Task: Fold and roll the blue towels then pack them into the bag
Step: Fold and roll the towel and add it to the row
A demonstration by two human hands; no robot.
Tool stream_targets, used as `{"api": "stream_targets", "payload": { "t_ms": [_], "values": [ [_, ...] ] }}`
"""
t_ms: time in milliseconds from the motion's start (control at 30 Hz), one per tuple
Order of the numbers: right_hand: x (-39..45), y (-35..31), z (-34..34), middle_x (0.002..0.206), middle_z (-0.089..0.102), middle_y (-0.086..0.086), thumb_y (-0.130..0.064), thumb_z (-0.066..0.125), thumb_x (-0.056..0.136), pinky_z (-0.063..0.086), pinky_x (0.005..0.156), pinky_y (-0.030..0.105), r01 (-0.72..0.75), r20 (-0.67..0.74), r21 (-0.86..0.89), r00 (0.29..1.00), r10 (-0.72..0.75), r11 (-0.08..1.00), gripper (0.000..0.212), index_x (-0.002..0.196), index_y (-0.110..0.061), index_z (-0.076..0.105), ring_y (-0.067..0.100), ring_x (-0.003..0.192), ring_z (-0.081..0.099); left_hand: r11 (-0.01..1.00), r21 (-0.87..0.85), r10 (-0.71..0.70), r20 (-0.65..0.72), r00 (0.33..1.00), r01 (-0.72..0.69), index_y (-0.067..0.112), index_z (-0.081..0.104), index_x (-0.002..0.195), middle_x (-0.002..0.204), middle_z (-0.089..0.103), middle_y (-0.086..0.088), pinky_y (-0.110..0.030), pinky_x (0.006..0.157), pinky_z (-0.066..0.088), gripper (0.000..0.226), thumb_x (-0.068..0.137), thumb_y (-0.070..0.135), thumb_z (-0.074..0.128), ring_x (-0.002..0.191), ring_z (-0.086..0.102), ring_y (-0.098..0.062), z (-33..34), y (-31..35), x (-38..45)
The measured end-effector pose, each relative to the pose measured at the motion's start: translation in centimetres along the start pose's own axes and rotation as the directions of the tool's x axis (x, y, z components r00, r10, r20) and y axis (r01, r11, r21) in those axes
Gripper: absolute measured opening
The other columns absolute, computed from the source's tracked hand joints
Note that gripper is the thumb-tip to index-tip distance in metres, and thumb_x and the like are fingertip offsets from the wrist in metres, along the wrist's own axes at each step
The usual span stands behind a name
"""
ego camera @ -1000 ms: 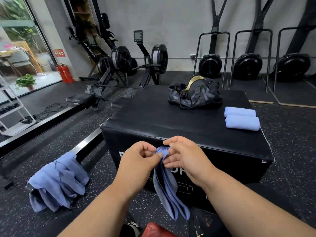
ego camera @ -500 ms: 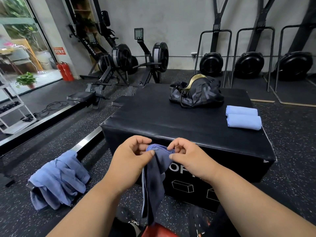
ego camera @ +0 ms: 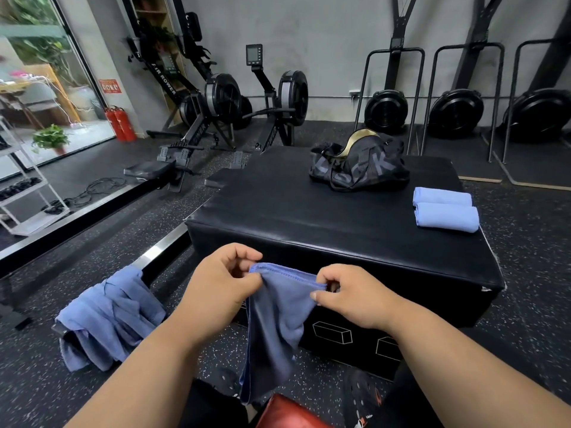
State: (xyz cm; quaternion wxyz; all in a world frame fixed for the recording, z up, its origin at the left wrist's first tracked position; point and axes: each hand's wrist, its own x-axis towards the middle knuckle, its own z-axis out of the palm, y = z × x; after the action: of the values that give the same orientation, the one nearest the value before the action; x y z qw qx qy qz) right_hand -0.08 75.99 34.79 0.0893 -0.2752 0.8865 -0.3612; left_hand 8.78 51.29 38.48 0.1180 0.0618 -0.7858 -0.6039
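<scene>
Both hands pinch the top hem of a blue towel (ego camera: 278, 316) hanging in front of the black box (ego camera: 309, 217): left hand (ego camera: 222, 282) at one corner, right hand (ego camera: 349, 295) at the other. A loose pinch could drop it onto the floor. Two rolled towels (ego camera: 445, 208) lie at the box's right edge. The bag (ego camera: 358, 165) sits toward its far edge, contents probably hidden.
</scene>
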Motion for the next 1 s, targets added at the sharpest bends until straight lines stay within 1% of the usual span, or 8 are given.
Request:
{"api": "stream_targets", "payload": {
  "t_ms": [100, 200, 333, 500, 667, 800, 867, 1000],
  "values": [
    [-0.3, -1.1, -1.5, 0.066, 0.065, -0.005, -0.03, 0.072, 0.087, 0.045, 0.056, 0.027, 0.033, -0.124, -0.003, 0.992, -0.033, 0.999, 0.019, 0.078, -0.021, 0.059, 0.006, 0.054, 0.052, 0.995, 0.099, 0.003, -0.038, 0.999, 0.0, 0.028, 0.071, 0.101, 0.084, 0.072, 0.004, -0.027, 0.066, 0.046, 0.033, 0.085, -0.002, 0.069, 0.066, 0.057, -0.008, -0.8, -0.8, 0.3],
    [-0.4, -2.4, -2.4, 0.068, 0.058, -0.009, -0.033, 0.067, 0.083, 0.04, 0.06, 0.029, 0.137, -0.143, -0.259, 0.974, -0.178, 0.956, 0.018, 0.075, -0.024, 0.053, 0.012, 0.068, 0.054, 0.983, 0.182, 0.016, -0.054, 0.998, -0.006, 0.028, 0.069, 0.104, 0.084, 0.071, 0.005, -0.021, 0.061, 0.045, 0.033, 0.087, 0.0, 0.068, 0.061, 0.055, -0.005, -0.6, -1.1, 0.6],
    [0.0, -2.9, -3.5, 0.067, 0.056, -0.013, -0.025, 0.068, 0.079, 0.04, 0.058, 0.031, 0.15, -0.206, -0.237, 0.958, -0.201, 0.96, 0.023, 0.072, -0.025, 0.046, 0.014, 0.063, 0.05, 0.998, 0.058, 0.019, -0.082, 0.996, -0.014, 0.019, 0.067, 0.106, 0.081, 0.065, 0.006, -0.012, 0.056, 0.042, 0.031, 0.089, -0.007, 0.064, 0.062, 0.052, -0.003, -0.1, -0.6, 1.3],
    [0.1, -2.8, -4.7, 0.061, 0.053, -0.006, -0.012, 0.076, 0.082, 0.04, 0.059, 0.032, 0.098, -0.247, 0.078, 0.966, -0.076, 0.992, 0.024, 0.076, -0.023, 0.055, 0.008, 0.056, 0.04, 0.996, -0.086, 0.022, -0.002, 1.0, -0.023, 0.012, 0.056, 0.112, 0.088, 0.069, -0.001, -0.018, 0.061, 0.048, 0.029, 0.095, -0.01, 0.063, 0.072, 0.058, -0.011, 0.1, 0.4, 2.0],
    [0.2, -3.0, -6.0, 0.087, 0.073, 0.004, -0.008, 0.079, 0.089, 0.05, 0.071, 0.023, 0.105, -0.269, 0.392, 0.963, 0.004, 0.914, 0.036, 0.112, -0.031, 0.064, 0.011, 0.067, 0.055, 0.986, -0.164, 0.032, 0.035, 0.999, -0.026, 0.022, 0.054, 0.1, 0.094, 0.07, -0.005, -0.041, 0.084, 0.046, 0.024, 0.086, 0.013, 0.072, 0.09, 0.061, -0.024, -0.3, 1.0, 2.7],
    [0.8, -2.5, -5.8, 0.082, 0.07, 0.005, -0.003, 0.074, 0.094, 0.053, 0.085, 0.031, 0.108, -0.233, 0.659, 0.97, 0.066, 0.745, 0.051, 0.137, -0.027, 0.062, 0.014, 0.081, 0.062, 0.972, -0.234, 0.038, 0.035, 0.999, -0.029, 0.018, 0.05, 0.097, 0.086, 0.067, 0.006, -0.029, 0.082, 0.046, 0.026, 0.096, 0.0, 0.068, 0.084, 0.057, -0.011, 0.2, 1.7, 3.4],
    [1.4, -1.9, -4.9, 0.085, 0.073, -0.006, -0.003, 0.071, 0.096, 0.048, 0.078, 0.03, 0.014, -0.115, 0.695, 0.989, 0.092, 0.719, 0.04, 0.132, -0.02, 0.069, 0.011, 0.081, 0.061, 0.971, -0.238, 0.011, 0.02, 1.0, -0.006, 0.019, 0.053, 0.097, 0.082, 0.064, 0.011, -0.025, 0.079, 0.047, 0.026, 0.099, -0.005, 0.062, 0.08, 0.054, -0.007, 0.5, 1.9, 3.7],
    [1.4, -1.0, -3.1, 0.098, 0.077, 0.005, -0.01, 0.069, 0.096, 0.046, 0.081, 0.035, -0.027, -0.035, 0.68, 0.997, 0.069, 0.733, 0.014, 0.101, -0.013, 0.082, 0.016, 0.086, 0.059, 0.986, -0.167, 0.016, -0.005, 1.0, -0.016, 0.018, 0.062, 0.108, 0.082, 0.06, 0.009, -0.024, 0.073, 0.045, 0.023, 0.099, -0.003, 0.063, 0.074, 0.052, -0.008, 0.8, 1.5, 4.3]
  ]
}}
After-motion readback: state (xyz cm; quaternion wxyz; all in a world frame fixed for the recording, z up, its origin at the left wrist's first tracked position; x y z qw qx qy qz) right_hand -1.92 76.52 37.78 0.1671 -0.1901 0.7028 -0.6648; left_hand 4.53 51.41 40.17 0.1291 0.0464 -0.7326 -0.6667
